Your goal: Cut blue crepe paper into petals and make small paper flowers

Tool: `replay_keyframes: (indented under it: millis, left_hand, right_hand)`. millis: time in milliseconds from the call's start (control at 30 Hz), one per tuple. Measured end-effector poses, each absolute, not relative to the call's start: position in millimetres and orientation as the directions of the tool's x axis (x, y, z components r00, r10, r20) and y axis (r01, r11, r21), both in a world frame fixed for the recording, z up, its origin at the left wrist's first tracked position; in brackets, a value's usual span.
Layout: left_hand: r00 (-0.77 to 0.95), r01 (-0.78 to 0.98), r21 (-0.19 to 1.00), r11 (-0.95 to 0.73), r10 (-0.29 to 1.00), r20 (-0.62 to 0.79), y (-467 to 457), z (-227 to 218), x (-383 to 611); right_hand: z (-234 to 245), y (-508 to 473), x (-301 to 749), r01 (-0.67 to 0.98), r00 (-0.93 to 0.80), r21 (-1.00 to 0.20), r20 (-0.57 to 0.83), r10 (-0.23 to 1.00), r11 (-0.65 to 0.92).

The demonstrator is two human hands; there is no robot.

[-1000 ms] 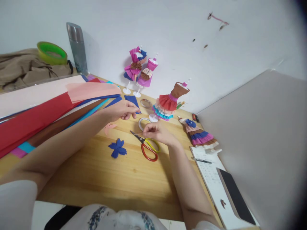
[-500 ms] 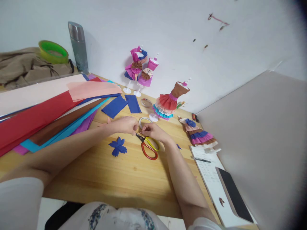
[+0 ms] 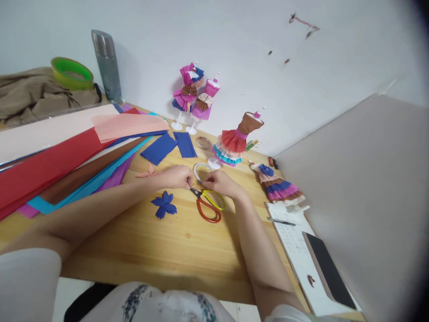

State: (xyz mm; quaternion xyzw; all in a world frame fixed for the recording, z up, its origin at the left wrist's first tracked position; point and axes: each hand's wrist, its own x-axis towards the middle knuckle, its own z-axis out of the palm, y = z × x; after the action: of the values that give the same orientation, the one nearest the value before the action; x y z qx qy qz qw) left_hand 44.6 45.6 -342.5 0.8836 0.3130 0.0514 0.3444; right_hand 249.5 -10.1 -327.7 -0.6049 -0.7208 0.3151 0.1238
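My left hand [image 3: 181,177] is curled closed just above the scissors' tip; what its fingers hold is hidden. Close by on the right, my right hand [image 3: 223,184] has thumb and fingers pinched together beside a white tape roll [image 3: 195,171], and anything between them is too small to name. Beneath the hands lie scissors [image 3: 208,211] with one red and one yellow handle loop. A blue paper flower [image 3: 164,205] rests in front of my left wrist. Partly covered by my left forearm are peach paper petals [image 3: 150,171].
Blue paper pieces [image 3: 185,145] and a stack of coloured paper [image 3: 50,165] lie to the left. Small mannequins in paper dresses [image 3: 233,141] stand at the back. On the right are a white board [image 3: 284,232] with a pen and a dark phone-like slab [image 3: 328,270].
My right hand has moved slightly right, away from the left, and the gap between them is wider. The thin pale strip between the fingertips no longer shows. More of the peach petals shows.
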Motion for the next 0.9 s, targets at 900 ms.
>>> replay_keyframes:
  millis: [900]
  left_hand:
    - [0.857,0.344,0.840,-0.420,0.506,-0.098,62,-349,39]
  right_hand:
    - [-334,-11,228,0.831,-0.206,-0.553,-0.204,0.957,0.061]
